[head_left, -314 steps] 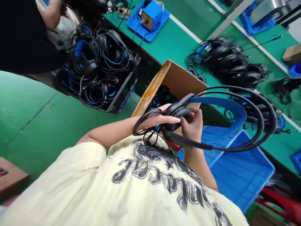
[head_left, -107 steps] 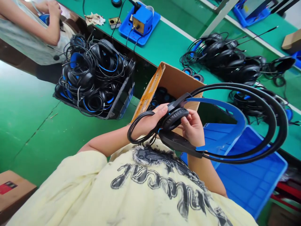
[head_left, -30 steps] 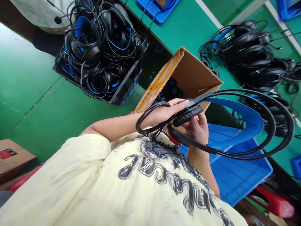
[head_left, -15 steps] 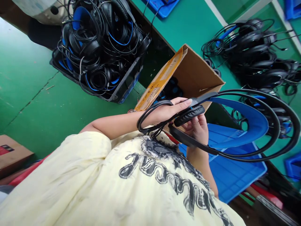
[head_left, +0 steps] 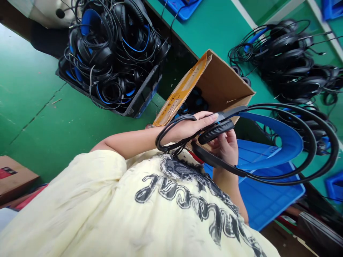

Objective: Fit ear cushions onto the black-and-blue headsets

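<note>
I hold a black headset (head_left: 294,142) with a blue inner headband in front of my chest. My left hand (head_left: 187,126) lies over its upper ear cup with fingers stretched along it, and the headset's coiled black cable (head_left: 168,137) is looped round this hand. My right hand (head_left: 225,146) grips the round black ear pad (head_left: 215,131) from below, fingers curled on it. The headband arcs out to the right over a blue bin.
An open cardboard box (head_left: 222,84) with blue-and-black parts stands just beyond my hands. A black crate (head_left: 139,103) piled with headsets sits on the green floor at upper left. More headsets (head_left: 289,60) lie on the green bench. A blue bin (head_left: 268,200) is below my hands.
The view has tilted down and closer since the oldest frames. My hands keep the same hold; the ear pad has turned flatter against the cup. Almost nothing moved in the last second.
</note>
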Motion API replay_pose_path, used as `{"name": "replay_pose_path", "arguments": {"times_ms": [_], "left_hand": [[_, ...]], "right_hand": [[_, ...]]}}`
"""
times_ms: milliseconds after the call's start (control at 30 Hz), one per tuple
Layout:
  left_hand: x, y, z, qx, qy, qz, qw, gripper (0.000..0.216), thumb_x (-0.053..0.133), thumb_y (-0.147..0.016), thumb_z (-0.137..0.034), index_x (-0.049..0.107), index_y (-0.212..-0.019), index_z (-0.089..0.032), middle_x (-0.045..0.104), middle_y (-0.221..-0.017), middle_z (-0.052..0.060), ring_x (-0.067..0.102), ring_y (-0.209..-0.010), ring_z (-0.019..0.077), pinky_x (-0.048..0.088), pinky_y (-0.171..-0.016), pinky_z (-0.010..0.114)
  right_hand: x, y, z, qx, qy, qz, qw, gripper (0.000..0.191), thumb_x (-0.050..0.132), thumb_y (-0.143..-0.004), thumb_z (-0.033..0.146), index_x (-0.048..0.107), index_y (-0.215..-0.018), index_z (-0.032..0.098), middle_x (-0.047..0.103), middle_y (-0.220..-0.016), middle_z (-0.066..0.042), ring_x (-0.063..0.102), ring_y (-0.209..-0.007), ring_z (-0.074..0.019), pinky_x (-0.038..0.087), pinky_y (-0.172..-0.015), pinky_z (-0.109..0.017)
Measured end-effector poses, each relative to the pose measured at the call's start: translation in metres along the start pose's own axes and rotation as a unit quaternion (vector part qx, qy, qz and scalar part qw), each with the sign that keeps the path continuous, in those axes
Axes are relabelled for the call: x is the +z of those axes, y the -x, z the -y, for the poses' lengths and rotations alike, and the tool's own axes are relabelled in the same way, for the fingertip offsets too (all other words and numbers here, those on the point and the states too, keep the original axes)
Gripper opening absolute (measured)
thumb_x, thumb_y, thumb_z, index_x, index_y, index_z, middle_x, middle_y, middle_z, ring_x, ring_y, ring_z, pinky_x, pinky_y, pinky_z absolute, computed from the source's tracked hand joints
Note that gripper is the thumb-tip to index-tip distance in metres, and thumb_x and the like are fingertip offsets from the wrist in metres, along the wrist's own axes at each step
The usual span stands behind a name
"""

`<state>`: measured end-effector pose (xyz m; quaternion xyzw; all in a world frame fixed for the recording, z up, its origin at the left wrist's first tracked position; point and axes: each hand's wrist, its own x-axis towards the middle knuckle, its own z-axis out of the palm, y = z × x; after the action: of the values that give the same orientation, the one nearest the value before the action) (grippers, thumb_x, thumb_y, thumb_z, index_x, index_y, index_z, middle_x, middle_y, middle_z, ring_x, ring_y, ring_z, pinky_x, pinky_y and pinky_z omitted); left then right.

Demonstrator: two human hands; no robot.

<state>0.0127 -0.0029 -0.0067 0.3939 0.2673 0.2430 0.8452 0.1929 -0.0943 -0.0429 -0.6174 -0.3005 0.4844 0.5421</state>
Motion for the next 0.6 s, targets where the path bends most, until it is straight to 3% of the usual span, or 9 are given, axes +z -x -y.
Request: {"name": "replay_pose_path", "arguments": {"times_ms": [233,367,500,600], "left_hand": [[-0.002,-0.002,0.004,0.0,-0.008,0.001,1.0,0.053,0.057,-0.093,-0.065,0.062,-0.127,-0.025,0.069,-0.09,0.002,0.063,-0.075,0.0147,0.05,-0.064,0.027],[-0.004,0.001,0.002,0.008,-0.007,0.014,1.0,0.058,0.061,-0.091,-0.064,0.059,-0.132,-0.023,0.07,-0.103,0.006,0.067,-0.089,0.0188,0.052,-0.075,0.03],[-0.009,0.006,0.0,0.03,-0.095,0.037,0.994,0.079,0.087,-0.073,-0.046,0.053,-0.14,-0.021,0.07,-0.116,0.008,0.066,-0.107,0.0238,0.05,-0.093,0.035],[-0.011,0.008,0.0,0.07,-0.143,0.022,0.987,0.087,0.091,-0.067,-0.039,0.052,-0.142,-0.019,0.069,-0.12,0.009,0.063,-0.114,0.0258,0.047,-0.1,0.037]], "right_hand": [[0.003,0.0,0.0,0.009,0.007,0.01,1.0,0.038,0.076,-0.084,0.05,0.062,-0.116,0.036,0.07,-0.118,0.0,0.072,-0.1,-0.0202,0.065,-0.074,-0.034],[0.005,0.0,0.001,0.024,-0.024,0.004,0.999,0.039,0.08,-0.08,0.047,0.063,-0.113,0.035,0.068,-0.121,0.001,0.071,-0.102,-0.0182,0.065,-0.075,-0.031],[0.007,-0.001,0.001,0.021,-0.027,-0.004,0.999,0.04,0.082,-0.077,0.048,0.063,-0.109,0.033,0.067,-0.109,0.001,0.07,-0.094,-0.0174,0.064,-0.072,-0.029],[0.008,0.0,0.0,0.006,-0.016,-0.003,1.0,0.042,0.083,-0.075,0.051,0.062,-0.105,0.032,0.066,-0.102,0.001,0.069,-0.088,-0.0171,0.063,-0.066,-0.027]]}}
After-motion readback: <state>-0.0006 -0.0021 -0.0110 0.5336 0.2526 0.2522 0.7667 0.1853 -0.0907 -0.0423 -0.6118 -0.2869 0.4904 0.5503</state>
